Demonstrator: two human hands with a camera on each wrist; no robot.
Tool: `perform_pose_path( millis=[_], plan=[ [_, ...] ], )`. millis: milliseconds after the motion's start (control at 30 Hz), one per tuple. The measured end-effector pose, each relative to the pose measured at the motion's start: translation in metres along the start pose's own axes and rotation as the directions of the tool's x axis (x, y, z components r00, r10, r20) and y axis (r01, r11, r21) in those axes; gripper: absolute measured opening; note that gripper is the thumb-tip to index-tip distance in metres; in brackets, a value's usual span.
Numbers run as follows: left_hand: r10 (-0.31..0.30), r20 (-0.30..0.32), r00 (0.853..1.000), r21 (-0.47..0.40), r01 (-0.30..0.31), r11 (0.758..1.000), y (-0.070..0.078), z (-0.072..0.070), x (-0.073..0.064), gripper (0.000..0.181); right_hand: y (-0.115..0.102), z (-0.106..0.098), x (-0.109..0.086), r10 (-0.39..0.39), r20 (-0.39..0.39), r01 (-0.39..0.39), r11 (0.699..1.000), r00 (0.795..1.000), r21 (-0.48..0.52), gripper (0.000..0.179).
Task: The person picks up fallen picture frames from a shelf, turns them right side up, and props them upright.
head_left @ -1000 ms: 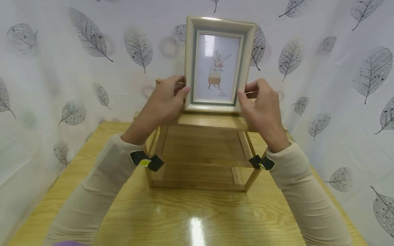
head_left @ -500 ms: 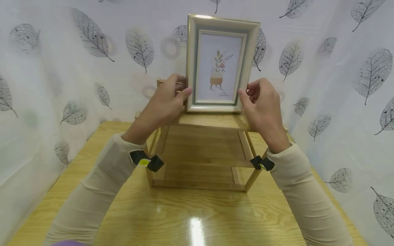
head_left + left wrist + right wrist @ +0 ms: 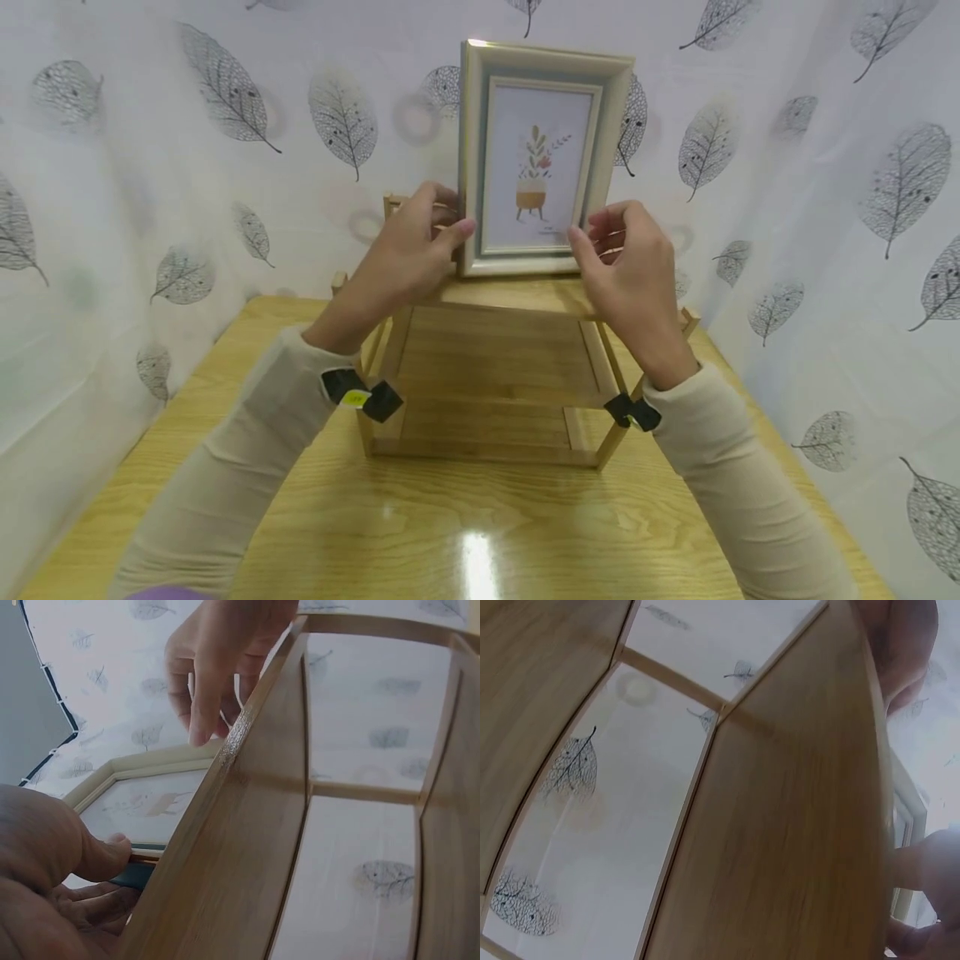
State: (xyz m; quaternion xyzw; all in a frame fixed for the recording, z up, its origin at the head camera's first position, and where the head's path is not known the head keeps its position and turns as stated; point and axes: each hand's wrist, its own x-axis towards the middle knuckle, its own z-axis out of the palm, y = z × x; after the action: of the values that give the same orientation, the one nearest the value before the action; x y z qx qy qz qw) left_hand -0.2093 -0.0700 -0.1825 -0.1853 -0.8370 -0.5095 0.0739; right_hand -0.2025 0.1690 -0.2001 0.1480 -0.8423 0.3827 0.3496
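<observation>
Pinches picture frame upright atop rack at twelve o'clock with left hand, hangs right hand loose near the five-o'clock corner, and may topple it backward if letting go unbalanced.

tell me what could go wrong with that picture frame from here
Tipping: the picture frame is roughly upright over the rack's top board, and no back support shows, so it might fall if released.
Twisting: the left hand pinches one side, while the right hand looks loose near the other, so it may swivel.
Slipping: the board's front edge is close by, so a forward nudge could send it off.
</observation>
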Motion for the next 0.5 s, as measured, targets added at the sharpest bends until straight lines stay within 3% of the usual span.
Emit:
perform_pose_path(
  millis=[233, 500],
  plan=[
    [0.023, -0.007, 1.000, 0.009, -0.023, 1.000, 0.001, 0.000, -0.003, 0.040, -0.013, 0.011, -0.008, -0.054, 0.055, 0.052, 0.998, 0.997, 0.044, 0.025],
    [0.067, -0.001, 0.998, -0.006, -0.067, 0.998, 0.002, 0.004, -0.007, 0.036, -0.024, 0.022, -0.014, -0.083, 0.066, 0.082, 0.996, 0.994, 0.027, 0.034]
  ],
)
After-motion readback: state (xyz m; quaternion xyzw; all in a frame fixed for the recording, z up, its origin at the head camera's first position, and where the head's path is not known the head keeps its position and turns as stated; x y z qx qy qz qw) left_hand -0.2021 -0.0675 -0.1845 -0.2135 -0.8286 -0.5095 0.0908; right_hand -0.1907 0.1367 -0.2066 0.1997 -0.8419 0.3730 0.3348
